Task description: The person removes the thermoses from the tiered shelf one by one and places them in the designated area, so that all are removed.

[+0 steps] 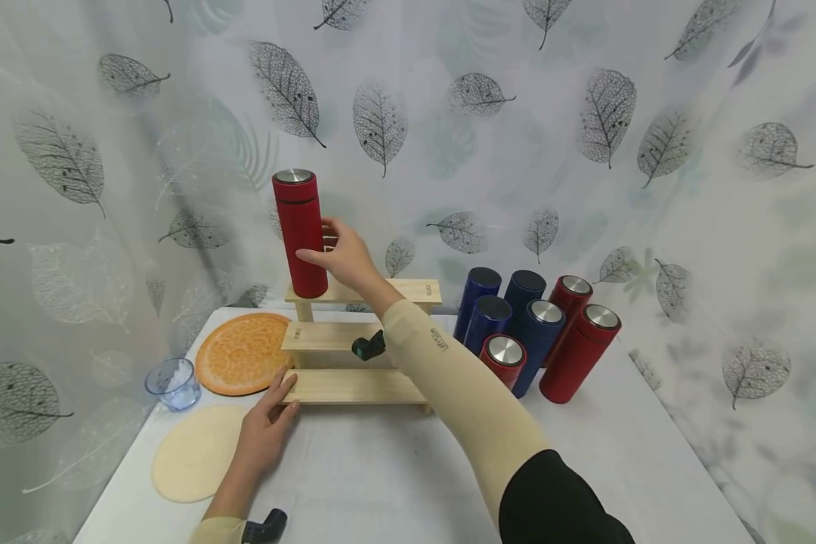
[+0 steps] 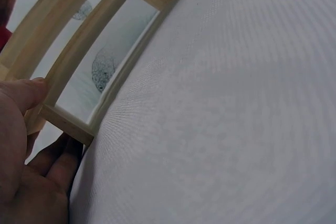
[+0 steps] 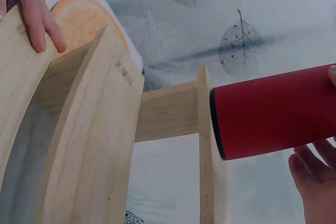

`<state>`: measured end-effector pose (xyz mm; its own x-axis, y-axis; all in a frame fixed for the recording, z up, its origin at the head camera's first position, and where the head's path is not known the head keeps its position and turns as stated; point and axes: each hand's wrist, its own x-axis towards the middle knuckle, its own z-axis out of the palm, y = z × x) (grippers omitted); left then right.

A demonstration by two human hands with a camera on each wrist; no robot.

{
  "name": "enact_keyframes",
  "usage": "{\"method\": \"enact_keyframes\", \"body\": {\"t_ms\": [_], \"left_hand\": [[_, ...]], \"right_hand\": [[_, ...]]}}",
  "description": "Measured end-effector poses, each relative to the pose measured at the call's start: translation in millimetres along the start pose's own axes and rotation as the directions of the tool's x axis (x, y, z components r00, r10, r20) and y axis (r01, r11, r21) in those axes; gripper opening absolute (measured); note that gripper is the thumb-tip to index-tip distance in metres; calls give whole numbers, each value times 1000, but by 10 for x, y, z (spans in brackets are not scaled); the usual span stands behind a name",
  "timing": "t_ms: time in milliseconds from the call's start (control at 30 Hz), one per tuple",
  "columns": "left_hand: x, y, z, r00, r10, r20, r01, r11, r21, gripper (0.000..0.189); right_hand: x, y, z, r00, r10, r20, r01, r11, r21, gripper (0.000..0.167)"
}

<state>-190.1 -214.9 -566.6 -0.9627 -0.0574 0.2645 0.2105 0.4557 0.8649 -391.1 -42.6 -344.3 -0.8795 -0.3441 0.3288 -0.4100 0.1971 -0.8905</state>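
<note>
A red thermos (image 1: 301,234) with a steel lid stands upright at the left end of the top step of a three-step wooden rack (image 1: 353,386). My right hand (image 1: 347,257) holds it from the right, thumb across the front and fingers behind. In the right wrist view, the base of the red thermos (image 3: 273,114) meets the top board; I cannot tell whether it bears its full weight there. Down at the rack's lowest step, my left hand (image 1: 267,431) grips the left end. The left wrist view shows the thumb of that hand (image 2: 31,182) above the board and fingers below.
Several blue thermoses (image 1: 481,291) and red thermoses (image 1: 580,353) stand grouped right of the rack. To the left lie an orange-patterned round mat (image 1: 241,353) and a cream round mat (image 1: 197,453). A clear blue cup (image 1: 174,384) stands by the table's left edge. A leaf-print curtain (image 1: 408,151) hangs behind.
</note>
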Motion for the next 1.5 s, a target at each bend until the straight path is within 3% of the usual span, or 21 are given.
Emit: {"method": "enact_keyframes", "body": {"t_ms": [500,700,1233,1500], "left_hand": [[-14,-32,8,1000,25,-5,-25,1000,1,52],[-17,-15,7,1000,24,-7,-24,1000,16,53],[-12,-33,-16,1000,7,-3,-7,998,65,53],[1,-7,14,1000,12,-11,-12,999,43,53]], "right_hand": [[-94,-3,16,999,-31,-26,30,999,-28,68],[-209,-123,-27,997,-52,-57,51,998,-22,68],[-728,-300,-268,987,-112,-113,119,992,50,61],[-1100,-358,-445,974,-176,-144,181,983,21,58]]}}
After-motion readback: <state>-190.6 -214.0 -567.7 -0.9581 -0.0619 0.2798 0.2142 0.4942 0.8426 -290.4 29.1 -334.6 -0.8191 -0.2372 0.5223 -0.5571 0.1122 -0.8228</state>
